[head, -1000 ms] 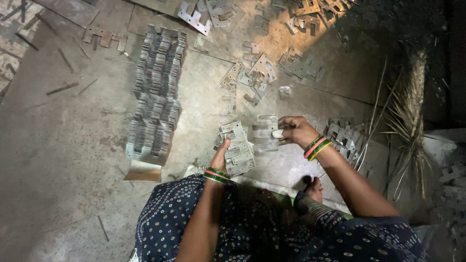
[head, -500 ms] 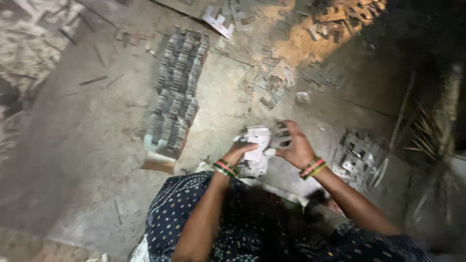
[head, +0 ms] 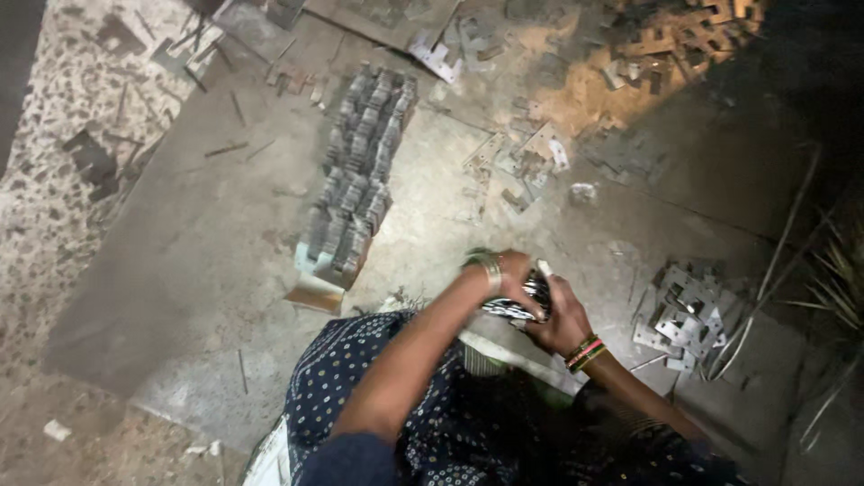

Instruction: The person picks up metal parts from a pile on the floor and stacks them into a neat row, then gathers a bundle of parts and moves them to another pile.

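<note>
Both my hands are closed around one bundle of thin stamped metal plates [head: 520,304], held just above my lap. My left hand [head: 500,275] grips it from the top, a bangle at the wrist. Coloured bangles ring the wrist of my right hand [head: 560,320], which clasps the bundle from the right and below. Most of the bundle is hidden by my fingers. I sit on the floor in dark blue dotted cloth [head: 396,414].
A long row of stacked metal plates [head: 358,180] lies on a grey sheet [head: 207,270] ahead to the left. Loose plates lie in a pile [head: 688,315] at my right, a scatter [head: 526,162] ahead and more at the top right [head: 684,36]. A broom's straws [head: 837,279] at far right.
The two stacks held apart a second ago are now pressed together into one bundle, drawn closer to my lap. My view has swung left.
</note>
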